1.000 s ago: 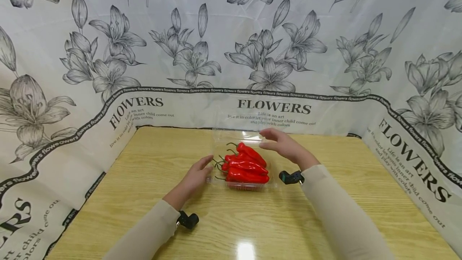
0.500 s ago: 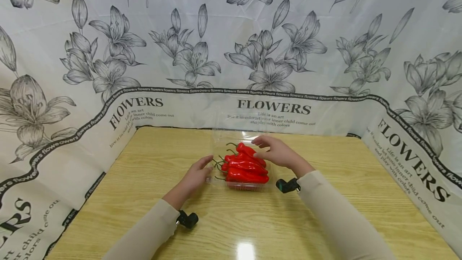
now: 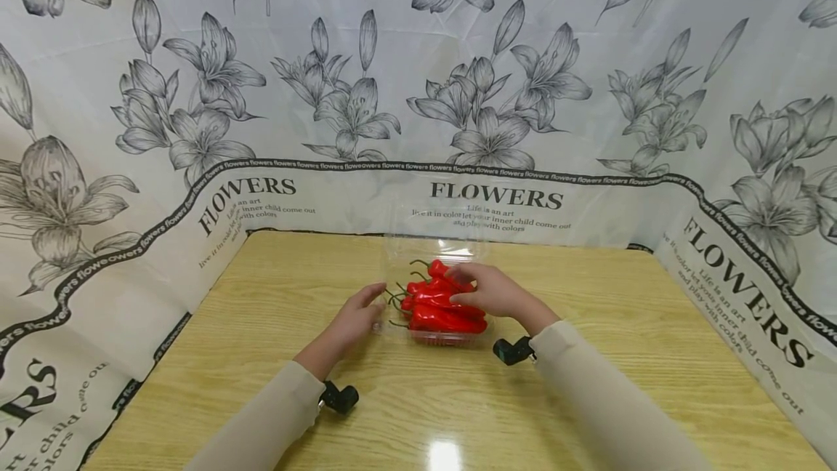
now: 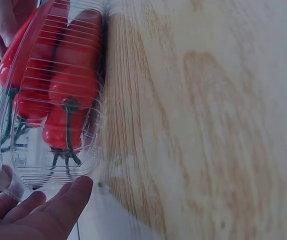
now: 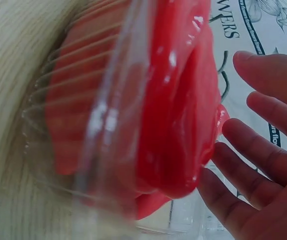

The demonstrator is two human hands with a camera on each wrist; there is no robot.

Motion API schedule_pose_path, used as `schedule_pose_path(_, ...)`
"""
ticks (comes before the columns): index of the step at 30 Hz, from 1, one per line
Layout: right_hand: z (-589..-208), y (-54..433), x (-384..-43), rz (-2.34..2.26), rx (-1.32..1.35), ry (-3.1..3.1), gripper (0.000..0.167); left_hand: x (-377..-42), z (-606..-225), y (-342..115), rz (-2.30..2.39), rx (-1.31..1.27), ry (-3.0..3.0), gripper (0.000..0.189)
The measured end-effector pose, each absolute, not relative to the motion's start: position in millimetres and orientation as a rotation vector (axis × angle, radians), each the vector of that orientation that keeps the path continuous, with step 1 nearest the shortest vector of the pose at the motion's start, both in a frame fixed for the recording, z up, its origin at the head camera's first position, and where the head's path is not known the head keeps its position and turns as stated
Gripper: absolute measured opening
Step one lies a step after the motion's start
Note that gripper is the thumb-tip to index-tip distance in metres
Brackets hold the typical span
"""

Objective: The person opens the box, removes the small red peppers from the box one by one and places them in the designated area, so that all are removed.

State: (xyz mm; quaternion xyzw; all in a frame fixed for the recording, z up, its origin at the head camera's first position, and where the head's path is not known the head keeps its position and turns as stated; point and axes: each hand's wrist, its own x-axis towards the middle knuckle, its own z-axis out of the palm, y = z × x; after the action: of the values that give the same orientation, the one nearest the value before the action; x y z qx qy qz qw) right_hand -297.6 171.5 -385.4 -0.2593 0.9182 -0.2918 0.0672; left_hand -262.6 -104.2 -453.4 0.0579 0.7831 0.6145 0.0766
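Observation:
Several glossy red peppers (image 3: 439,316) with green stems lie heaped in a clear plastic clamshell box (image 3: 451,338), whose lid (image 3: 431,227) stands raised at the back. At the box's left end is my left hand (image 3: 352,317). In the left wrist view, its fingers (image 4: 73,200) lie on both sides of the clear rim at a corner and hold it. My right hand (image 3: 500,292) hovers over the right part of the peppers (image 5: 183,100), its fingers spread and loosely bent. Contact between those fingers and the peppers cannot be told; nothing is gripped.
Light wood table (image 3: 405,413) surrounds the box. A flower-printed white cloth (image 3: 353,195) hangs behind and along both sides. Small black wrist devices sit at both cuffs, the right one (image 3: 513,350) close to the box's right side.
My right hand has come left and toward me, from beside the raised lid to above the right part of the peppers. My left hand and the box have stayed in place.

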Motion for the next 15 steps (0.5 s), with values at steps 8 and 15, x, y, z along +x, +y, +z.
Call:
schedule_pose_path(8, -393.1, 168.4, -294.1, -0.845, -0.778, 2.772, 0.038, -261.3, -453.2, -104.1, 1.859, 0.177, 2.336, 0.048)
schedule_pose_path(15, -395.4, 168.8, -292.8, -0.820, -0.764, 2.762, 0.040, -262.7, -453.9, -104.1, 1.856, 0.173, 2.337, 0.048)
